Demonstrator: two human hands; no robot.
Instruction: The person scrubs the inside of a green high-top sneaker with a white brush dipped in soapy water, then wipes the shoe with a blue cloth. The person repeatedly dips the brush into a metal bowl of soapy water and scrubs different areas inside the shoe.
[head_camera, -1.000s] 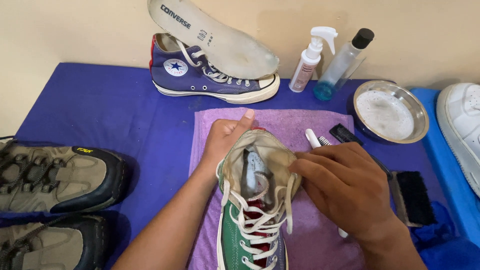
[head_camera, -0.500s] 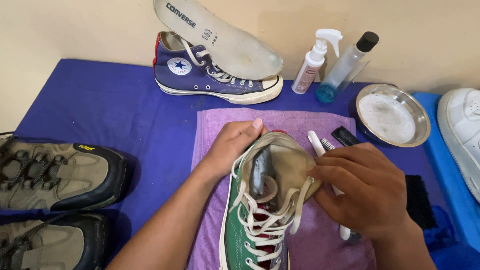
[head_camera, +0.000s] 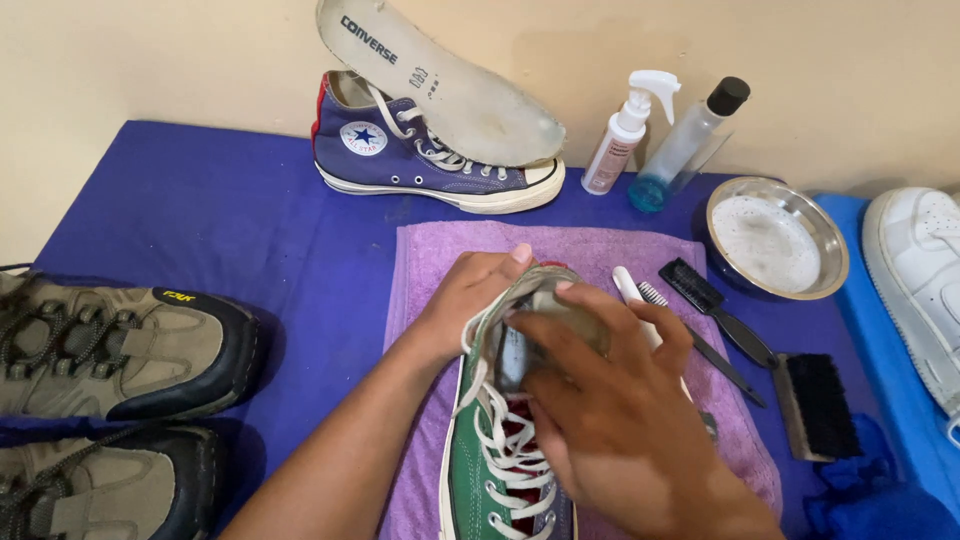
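The green high-top sneaker (head_camera: 500, 470) lies on the purple towel (head_camera: 430, 260) in the middle of the blue-covered desk (head_camera: 200, 210), its heel end pointing away from the person; the left hand (head_camera: 470, 300) grips the heel collar from the left, fingers curled over the rim; the right hand (head_camera: 610, 410) spreads across the opening, fingertips reaching inside. Just right of the towel lie a white brush (head_camera: 628, 285) and a black brush (head_camera: 715, 310); a steel bowl (head_camera: 830, 270) of foam sits beyond; a blue sneaker (head_camera: 430, 165) stands at the wall.

Both forearms bare, no sleeves in frame. Left hand (head_camera: 470, 300) and right hand (head_camera: 610, 400): no gloves, rings, watch or wristbands visible. Nails short, unpainted. Arms enter from the 6 o'clock edge.
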